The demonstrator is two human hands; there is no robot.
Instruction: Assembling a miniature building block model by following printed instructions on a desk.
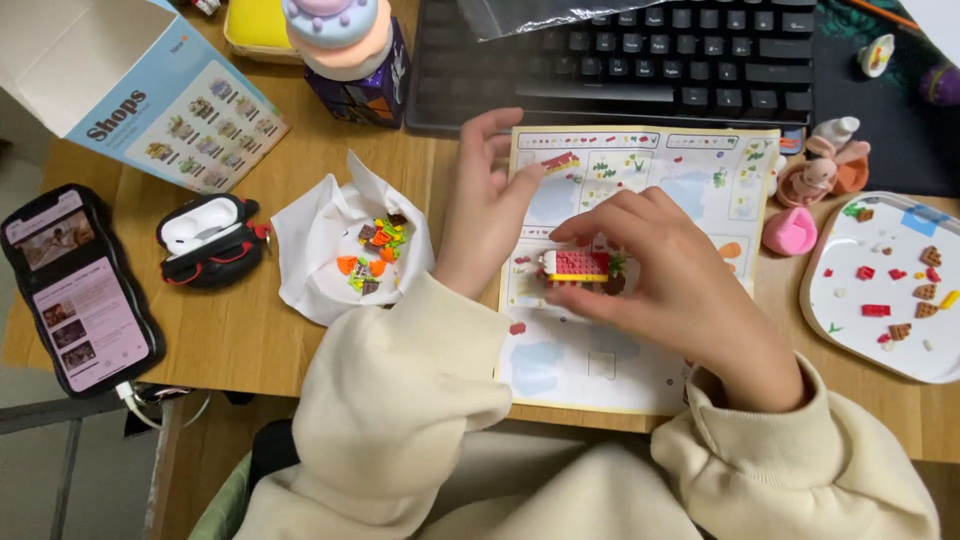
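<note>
Under the right hand point(680, 290), whose grip pinched a small studded brick model point(578, 266) in pink, white and yellow, lay a glossy paper leaflet point(640, 170) on the wooden worktop point(250, 340). Left of that grip, the left hand point(485, 215) rested with fingers spread, holding nothing. Further left, a crumpled white bag point(320, 230) cupped loose orange, green and brown bricks. Right of it, a smooth white tray point(850, 300) held scattered red and brown pieces.

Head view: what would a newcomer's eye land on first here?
First, the right hand at centre, pinching a small red and white brick model over the instruction sheet. The left hand hovers open beside it, holding nothing. Bright loose bricks lie on a white paper to the left and on a white tray at the right edge.
</note>
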